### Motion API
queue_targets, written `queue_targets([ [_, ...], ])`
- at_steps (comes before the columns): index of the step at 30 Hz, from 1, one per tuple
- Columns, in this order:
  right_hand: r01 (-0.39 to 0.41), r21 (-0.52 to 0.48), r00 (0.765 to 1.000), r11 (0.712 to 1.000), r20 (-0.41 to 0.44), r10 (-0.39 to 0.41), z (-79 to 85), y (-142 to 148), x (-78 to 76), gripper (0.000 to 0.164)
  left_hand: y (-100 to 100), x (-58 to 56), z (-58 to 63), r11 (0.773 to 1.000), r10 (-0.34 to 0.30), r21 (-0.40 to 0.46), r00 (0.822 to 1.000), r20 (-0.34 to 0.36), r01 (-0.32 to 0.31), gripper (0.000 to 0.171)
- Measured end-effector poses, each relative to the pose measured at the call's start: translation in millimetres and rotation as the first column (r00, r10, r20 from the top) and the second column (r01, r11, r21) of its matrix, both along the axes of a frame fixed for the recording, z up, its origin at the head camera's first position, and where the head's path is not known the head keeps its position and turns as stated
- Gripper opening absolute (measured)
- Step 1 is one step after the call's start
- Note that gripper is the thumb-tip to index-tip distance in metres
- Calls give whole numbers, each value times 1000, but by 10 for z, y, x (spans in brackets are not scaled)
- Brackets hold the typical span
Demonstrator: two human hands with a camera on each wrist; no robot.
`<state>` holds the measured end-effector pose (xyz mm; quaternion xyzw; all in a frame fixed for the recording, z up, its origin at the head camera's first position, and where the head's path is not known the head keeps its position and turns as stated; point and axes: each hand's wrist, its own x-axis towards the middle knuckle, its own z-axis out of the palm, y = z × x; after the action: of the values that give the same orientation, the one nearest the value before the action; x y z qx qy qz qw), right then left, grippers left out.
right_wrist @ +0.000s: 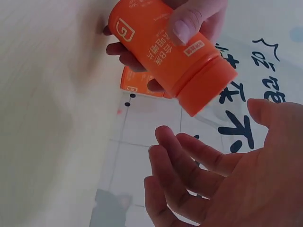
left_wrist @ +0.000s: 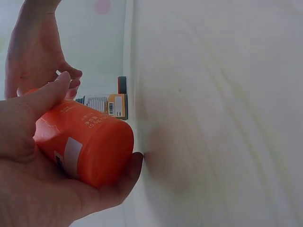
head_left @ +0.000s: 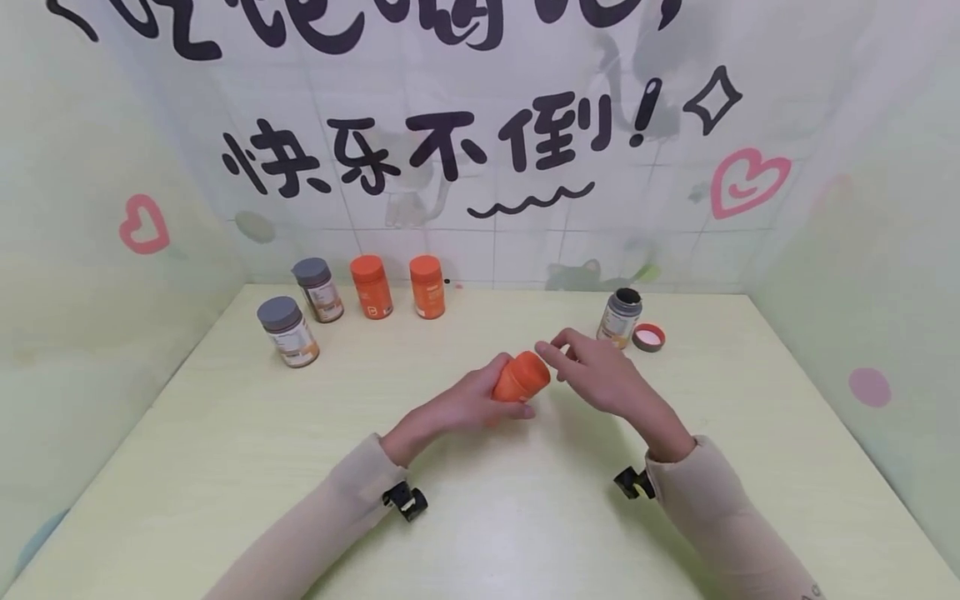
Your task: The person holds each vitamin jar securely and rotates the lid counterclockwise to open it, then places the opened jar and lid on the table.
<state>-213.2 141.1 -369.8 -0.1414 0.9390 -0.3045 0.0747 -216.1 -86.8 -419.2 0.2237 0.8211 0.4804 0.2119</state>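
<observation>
My left hand [head_left: 480, 398] grips an orange supplement bottle [head_left: 516, 379] round its body, tilted with the orange cap toward the right. In the left wrist view the base of the bottle [left_wrist: 102, 146] faces the camera, with the thumb along its side. The right wrist view shows the cap [right_wrist: 207, 85] on the bottle. My right hand [head_left: 600, 375] hovers just right of the cap, fingers loosely bent and apart from it. Nothing sits between the fingers of the right hand [right_wrist: 208, 175] in its own wrist view.
At the back right stands an uncapped grey-necked bottle [head_left: 620, 319], its cap [head_left: 648, 337] lying upside down beside it. Two grey-capped bottles [head_left: 288, 332] stand at the back left, next to two orange bottles [head_left: 371, 287]. A printed wall covering [head_left: 450, 250] borders the table [head_left: 247, 467].
</observation>
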Motion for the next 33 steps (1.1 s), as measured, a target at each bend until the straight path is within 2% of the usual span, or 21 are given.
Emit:
queue_targets([
  [4,43,84,999,996,5,-44,-2,-95,62,65,15,47,8,1000,-21,-2,1000,-9,21,47],
  [13,75,192,997,979,-10,-75,-11,-200,157,55,45,77,-16,997,-70,-28,996,-56,68,57],
  [19,111,244,994,964,-51,-101,-75,-239,189,58,69,132,-27,994,-90,-69,993,-82,85,57],
  [22,121,236,992,964,-49,-113,-132,-250,188,59,78,147,-28,993,-98,-81,991,-95,90,56],
  [26,101,163,995,981,-34,-97,-182,-272,171,55,60,141,-23,992,-102,-91,989,-106,92,53],
  [33,77,67,997,995,-2,-77,-195,-306,151,51,-1,106,-18,990,-118,-82,990,-83,111,48],
])
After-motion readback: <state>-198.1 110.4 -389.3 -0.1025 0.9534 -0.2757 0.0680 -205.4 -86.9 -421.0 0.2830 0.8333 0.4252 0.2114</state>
